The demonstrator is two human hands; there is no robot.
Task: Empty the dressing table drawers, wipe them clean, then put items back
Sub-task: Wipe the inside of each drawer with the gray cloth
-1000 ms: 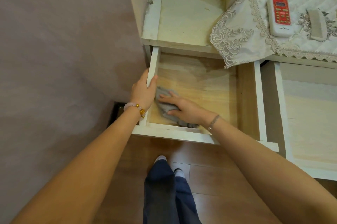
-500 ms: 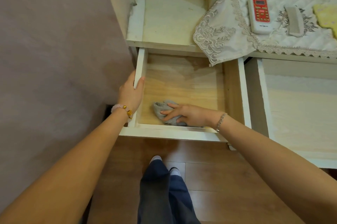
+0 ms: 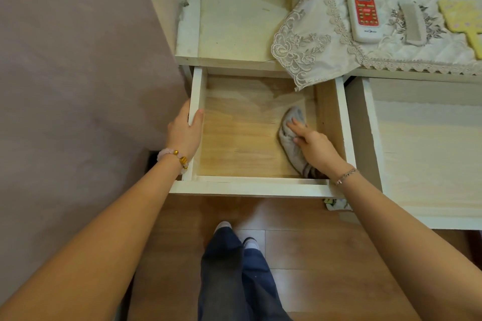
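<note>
The left drawer of the white dressing table is pulled out and holds only a grey cloth. My right hand presses that cloth flat against the wooden bottom, close to the drawer's right wall, with fingers stretched forward. My left hand grips the drawer's left wall, thumb inside and fingers outside. A second drawer stands open to the right, and nothing shows on its pale bottom.
On the lace-edged tabletop cover lie a red and white remote, a beige comb and a yellow hand mirror. A mauve wall borders the left. My legs and feet stand on wooden floor below.
My right hand has slid the cloth from the drawer's front left across to its right side. My left hand keeps its hold on the left wall.
</note>
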